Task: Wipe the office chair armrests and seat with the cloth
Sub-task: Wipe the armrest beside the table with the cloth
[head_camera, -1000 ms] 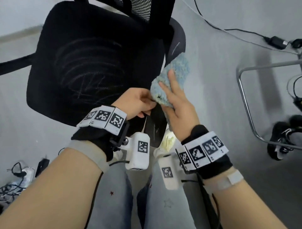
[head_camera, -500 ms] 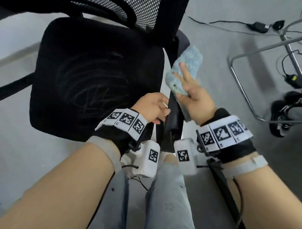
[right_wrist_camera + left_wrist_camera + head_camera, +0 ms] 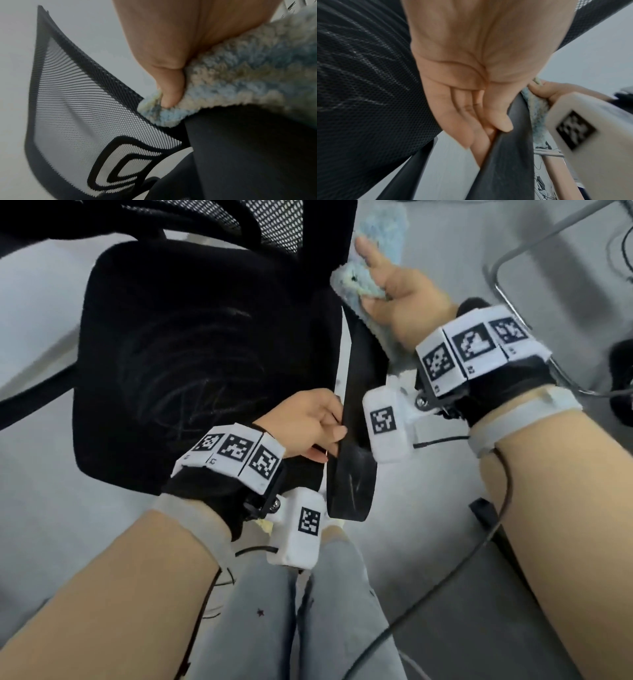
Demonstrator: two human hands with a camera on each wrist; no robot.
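The black office chair has a mesh seat (image 3: 191, 354) with pale scuff marks and a narrow black right armrest (image 3: 356, 474). My left hand (image 3: 329, 436) grips the armrest's inner edge near its middle, thumb on top, as the left wrist view shows (image 3: 496, 129). My right hand (image 3: 370, 268) holds a fluffy light-blue cloth (image 3: 383, 231) and presses it on the armrest's far end beside the mesh backrest (image 3: 274, 224). In the right wrist view the thumb pinches the cloth (image 3: 240, 81) against the armrest (image 3: 248, 155).
A bent metal tube frame (image 3: 507, 265) stands on the grey floor to the right, with cables near it. A black cable (image 3: 445, 577) runs from my right wrist across the floor. My legs in jeans (image 3: 274, 621) are just below the armrest.
My right hand has slid the cloth along the armrest away from me, toward the backrest. My left hand has stayed on the armrest's inner edge.
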